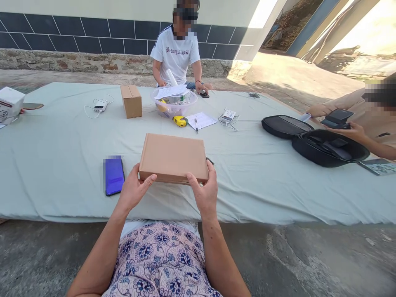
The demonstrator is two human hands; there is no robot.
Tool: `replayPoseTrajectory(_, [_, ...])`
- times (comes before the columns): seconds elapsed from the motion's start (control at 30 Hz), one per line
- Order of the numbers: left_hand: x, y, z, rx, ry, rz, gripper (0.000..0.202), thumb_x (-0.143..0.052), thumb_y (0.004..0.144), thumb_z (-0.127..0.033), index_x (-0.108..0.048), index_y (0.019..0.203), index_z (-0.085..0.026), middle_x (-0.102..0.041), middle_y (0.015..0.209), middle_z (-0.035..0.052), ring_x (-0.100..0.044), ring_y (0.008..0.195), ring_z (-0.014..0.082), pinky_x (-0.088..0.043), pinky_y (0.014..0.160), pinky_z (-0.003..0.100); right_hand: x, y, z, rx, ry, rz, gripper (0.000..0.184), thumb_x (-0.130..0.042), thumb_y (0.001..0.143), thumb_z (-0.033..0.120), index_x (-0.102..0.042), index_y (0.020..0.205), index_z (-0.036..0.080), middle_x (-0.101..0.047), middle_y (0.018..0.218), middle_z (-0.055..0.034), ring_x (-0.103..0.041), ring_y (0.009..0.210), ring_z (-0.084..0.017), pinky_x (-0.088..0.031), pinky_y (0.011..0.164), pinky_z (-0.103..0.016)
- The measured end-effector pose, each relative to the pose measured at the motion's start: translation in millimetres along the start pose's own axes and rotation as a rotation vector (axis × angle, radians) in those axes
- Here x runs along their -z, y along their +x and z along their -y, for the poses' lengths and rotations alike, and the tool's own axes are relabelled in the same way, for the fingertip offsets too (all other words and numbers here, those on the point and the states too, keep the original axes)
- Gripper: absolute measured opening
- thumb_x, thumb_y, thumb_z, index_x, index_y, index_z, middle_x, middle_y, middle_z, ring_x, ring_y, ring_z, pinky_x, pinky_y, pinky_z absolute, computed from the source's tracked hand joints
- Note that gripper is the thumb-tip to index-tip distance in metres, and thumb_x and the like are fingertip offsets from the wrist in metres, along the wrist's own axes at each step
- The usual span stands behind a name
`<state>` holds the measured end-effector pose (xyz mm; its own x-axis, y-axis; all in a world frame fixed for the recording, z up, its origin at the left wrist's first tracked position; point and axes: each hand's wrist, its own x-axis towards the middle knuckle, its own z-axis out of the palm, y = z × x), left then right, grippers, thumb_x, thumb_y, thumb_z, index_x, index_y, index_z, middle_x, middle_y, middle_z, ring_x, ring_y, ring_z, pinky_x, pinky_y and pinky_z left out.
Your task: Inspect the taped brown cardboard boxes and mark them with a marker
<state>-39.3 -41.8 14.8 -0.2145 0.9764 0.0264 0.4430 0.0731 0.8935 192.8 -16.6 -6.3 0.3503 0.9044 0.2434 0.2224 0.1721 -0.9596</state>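
A flat brown cardboard box (173, 156) is held between my two hands above the near part of the cloth-covered table. My left hand (135, 189) grips its left front corner, thumb along the front edge and fingers hidden under the side. On the right front corner my right hand (205, 187) has the same kind of grip, thumb on the front face. The box lid looks closed. A small dark object (210, 161) peeks out behind the box's right side; I cannot tell what it is. Left of my left hand lies a phone (114, 176) with a blue screen.
Beyond the box are a tape measure (180, 121), paper with a pen (201, 121), a plastic basket (173, 108), a taller carton (131, 102) and power banks (100, 105) with cables. An open black case (329, 148) lies right. People sit across and at the right; a white box (10, 105) stands left.
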Motion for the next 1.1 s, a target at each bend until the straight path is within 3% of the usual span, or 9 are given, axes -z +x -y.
replayPoseTrajectory(0.27, [-2.6, 5, 5, 0.109, -0.079, -0.035, 0.087, -0.073, 0.070, -0.077, -0.057, 0.135, -0.021, -0.071, 0.128, 0.0142, -0.073, 0.103, 0.0324, -0.058, 0.075, 0.039, -5, -16, 10, 0.244, -0.163, 0.047, 0.097, -0.076, 0.083, 0.061, -0.033, 0.160, 0.021, -0.048, 0.159, -0.0196, -0.049, 0.145, -0.036, -0.047, 0.115, -0.054])
replayPoseTrajectory(0.33, [0.2, 6, 7, 0.101, -0.069, -0.045, 0.085, -0.069, 0.071, -0.080, -0.060, 0.131, -0.021, -0.072, 0.126, 0.0139, -0.073, 0.100, 0.0319, -0.058, 0.075, 0.039, -5, -18, 13, 0.285, -0.176, 0.028, 0.092, -0.072, 0.087, 0.060, -0.033, 0.160, 0.021, -0.049, 0.158, -0.0194, -0.049, 0.146, -0.037, -0.046, 0.116, -0.055])
replayPoseTrajectory(0.43, [4.7, 7, 7, 0.114, 0.002, -0.046, 0.074, -0.048, 0.082, -0.085, -0.067, 0.112, -0.020, -0.077, 0.092, 0.0105, -0.073, 0.080, 0.0292, -0.054, 0.071, 0.039, -3, -17, 17, 0.289, -0.164, 0.036, 0.073, -0.063, 0.094, 0.055, -0.042, 0.155, 0.022, -0.055, 0.152, -0.0185, -0.058, 0.135, -0.034, -0.054, 0.103, -0.050])
replayPoseTrajectory(0.5, [6.9, 6, 4, 0.098, 0.070, -0.070, 0.071, -0.032, 0.089, -0.083, -0.067, 0.091, -0.021, -0.068, 0.064, 0.0063, -0.069, 0.069, 0.0277, -0.049, 0.067, 0.037, 1, -14, 18, 0.257, -0.126, 0.036, 0.062, -0.059, 0.097, 0.053, -0.050, 0.149, 0.022, -0.061, 0.146, -0.0178, -0.064, 0.123, -0.031, -0.059, 0.088, -0.043])
replayPoseTrajectory(0.57, [8.1, 5, 1, 0.031, 0.138, -0.124, 0.066, -0.029, 0.092, -0.077, -0.063, 0.076, -0.023, -0.059, 0.053, 0.0043, -0.063, 0.064, 0.0255, -0.044, 0.062, 0.034, 6, -11, 18, 0.217, -0.068, 0.024, 0.056, -0.057, 0.098, 0.053, -0.055, 0.145, 0.022, -0.064, 0.142, -0.0168, -0.066, 0.116, -0.029, -0.058, 0.080, -0.038])
replayPoseTrajectory(0.73, [8.3, 3, -5, -0.112, 0.110, -0.258, 0.052, -0.039, 0.095, -0.064, -0.062, 0.072, -0.023, -0.063, 0.066, 0.0040, -0.057, 0.067, 0.0204, -0.040, 0.060, 0.031, 13, -3, 13, 0.175, 0.129, 0.036, 0.054, -0.060, 0.097, 0.051, -0.056, 0.143, 0.023, -0.065, 0.143, -0.0158, -0.063, 0.128, -0.030, -0.056, 0.090, -0.039])
replayPoseTrajectory(0.9, [8.3, 3, -5, -0.205, 0.030, -0.343, 0.043, -0.046, 0.093, -0.056, -0.071, 0.094, -0.020, -0.074, 0.091, 0.0079, -0.064, 0.086, 0.0227, -0.048, 0.076, 0.033, 11, -2, 11, 0.131, 0.190, 0.068, 0.056, -0.065, 0.093, 0.051, -0.057, 0.140, 0.023, -0.067, 0.139, -0.0145, -0.065, 0.124, -0.028, -0.056, 0.090, -0.039])
replayPoseTrajectory(1.1, [1.1, -3, -12, -0.230, 0.097, -0.331, 0.037, -0.055, 0.090, -0.054, -0.069, 0.098, -0.020, -0.069, 0.087, 0.0062, -0.063, 0.082, 0.0229, -0.049, 0.078, 0.035, 5, -5, 14, 0.026, 0.109, -0.007, 0.067, -0.075, 0.083, 0.052, -0.055, 0.140, 0.023, -0.068, 0.135, -0.0139, -0.068, 0.113, -0.027, -0.056, 0.093, -0.042])
